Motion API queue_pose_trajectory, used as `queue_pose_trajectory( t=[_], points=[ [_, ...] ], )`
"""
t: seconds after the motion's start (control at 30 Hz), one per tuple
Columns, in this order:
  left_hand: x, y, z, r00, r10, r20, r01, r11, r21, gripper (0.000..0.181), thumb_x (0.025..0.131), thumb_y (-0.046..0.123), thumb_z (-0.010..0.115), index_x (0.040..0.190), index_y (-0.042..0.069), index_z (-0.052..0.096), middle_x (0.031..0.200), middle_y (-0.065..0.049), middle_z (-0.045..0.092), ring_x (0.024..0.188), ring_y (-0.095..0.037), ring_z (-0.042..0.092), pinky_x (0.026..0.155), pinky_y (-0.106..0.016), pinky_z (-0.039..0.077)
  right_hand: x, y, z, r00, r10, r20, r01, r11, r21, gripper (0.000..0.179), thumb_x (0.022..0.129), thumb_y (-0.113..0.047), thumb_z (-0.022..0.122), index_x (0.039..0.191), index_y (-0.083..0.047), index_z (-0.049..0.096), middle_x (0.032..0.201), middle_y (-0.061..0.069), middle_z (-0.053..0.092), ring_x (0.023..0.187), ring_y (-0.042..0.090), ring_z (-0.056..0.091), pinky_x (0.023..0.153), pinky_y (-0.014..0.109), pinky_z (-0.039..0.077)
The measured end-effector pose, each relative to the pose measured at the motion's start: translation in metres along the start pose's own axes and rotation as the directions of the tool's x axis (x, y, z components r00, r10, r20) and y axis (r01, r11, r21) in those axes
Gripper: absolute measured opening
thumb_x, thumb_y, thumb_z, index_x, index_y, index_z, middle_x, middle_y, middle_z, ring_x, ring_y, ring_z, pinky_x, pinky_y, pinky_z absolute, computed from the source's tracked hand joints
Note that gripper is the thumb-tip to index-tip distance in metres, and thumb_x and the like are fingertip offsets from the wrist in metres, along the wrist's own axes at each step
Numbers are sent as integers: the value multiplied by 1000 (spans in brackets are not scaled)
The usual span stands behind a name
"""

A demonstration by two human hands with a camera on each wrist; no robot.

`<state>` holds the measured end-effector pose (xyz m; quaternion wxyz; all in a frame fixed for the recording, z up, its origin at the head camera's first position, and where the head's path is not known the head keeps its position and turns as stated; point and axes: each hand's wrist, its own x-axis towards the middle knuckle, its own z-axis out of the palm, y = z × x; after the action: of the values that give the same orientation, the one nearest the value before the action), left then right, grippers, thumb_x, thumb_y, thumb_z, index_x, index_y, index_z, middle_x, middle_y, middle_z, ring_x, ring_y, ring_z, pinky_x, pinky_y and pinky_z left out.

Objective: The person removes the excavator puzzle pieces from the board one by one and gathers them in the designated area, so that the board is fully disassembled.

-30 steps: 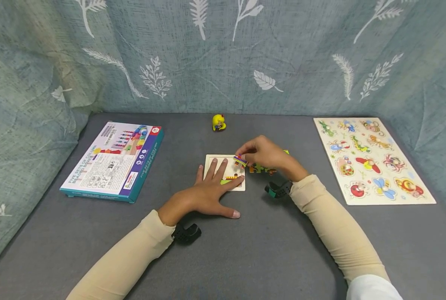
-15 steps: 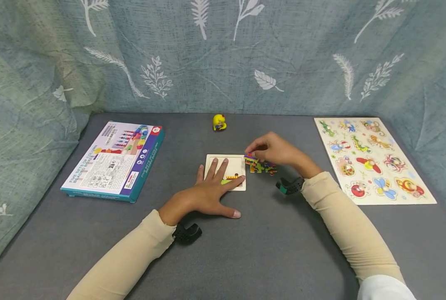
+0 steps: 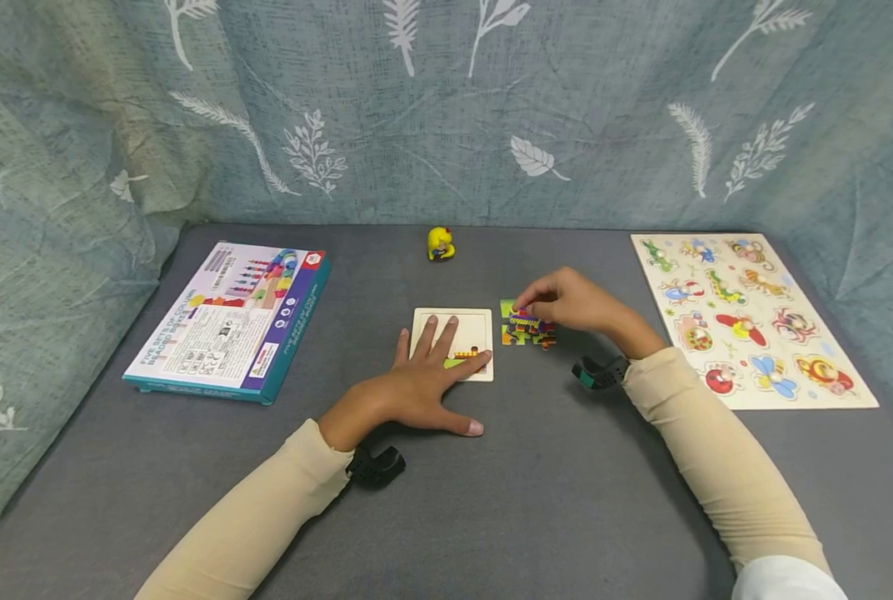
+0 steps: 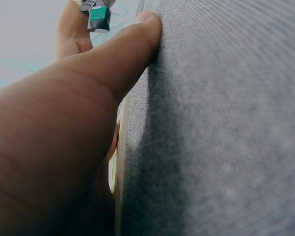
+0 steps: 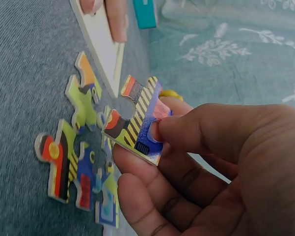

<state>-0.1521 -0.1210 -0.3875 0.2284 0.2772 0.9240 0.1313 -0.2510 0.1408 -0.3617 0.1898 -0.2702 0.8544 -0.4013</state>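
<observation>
My left hand (image 3: 416, 392) rests with spread, straight fingers over a small square wooden puzzle tray (image 3: 472, 327). Part of a green and yellow picture piece (image 3: 456, 361) shows in the tray between those fingers; the rest is hidden. Right of the tray, my right hand (image 3: 570, 302) pinches a jigsaw piece (image 5: 146, 114) between thumb and fingers. That piece carries blue, red and yellow-black stripes and is held tilted. Several loose jigsaw pieces (image 5: 83, 105) lie on the grey table just below it. In the left wrist view, the left thumb (image 4: 132, 49) touches the cloth.
A boxed toy set (image 3: 222, 325) lies at the left. At the right is a larger wooden board (image 3: 750, 333) with insect pictures. A small yellow figure (image 3: 440, 244) stands at the back, before a leaf-patterned curtain (image 3: 431, 125).
My right hand has drawn the jigsaw piece away from the tray to the right, over the loose pieces. The left hand has stayed in place.
</observation>
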Motion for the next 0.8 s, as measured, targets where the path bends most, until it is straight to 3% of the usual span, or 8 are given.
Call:
queue_pose_trajectory(
  t=[0.17,0.4,0.8],
  points=[
    [1,0,1,1000,-1,-2,1,1000,5,97,77,79,56,155,42,12,158,-10,-25,139,-33,-30,105,-62,-16,-5,4,-3,1000,16,-6,-16,1000,-14,22,95,0,55,108,4,72,95,13,70,55,12,39,54,28,34],
    [0,0,0,1000,-6,10,6,1000,5,97,77,78,57,155,41,12,158,-10,-25,139,-33,-30,105,-63,-15,-13,11,-10,999,51,-3,-51,998,-44,22,95,0,54,108,4,72,103,15,70,65,16,45,63,34,39],
    [-2,1,-2,1000,-1,11,2,1000,-9,97,78,77,58,156,40,12,158,-10,-26,139,-33,-31,105,-63,-16,-23,19,-24,998,47,37,-43,993,-112,20,95,3,55,104,3,73,101,13,70,73,17,49,64,31,40]
  ],
)
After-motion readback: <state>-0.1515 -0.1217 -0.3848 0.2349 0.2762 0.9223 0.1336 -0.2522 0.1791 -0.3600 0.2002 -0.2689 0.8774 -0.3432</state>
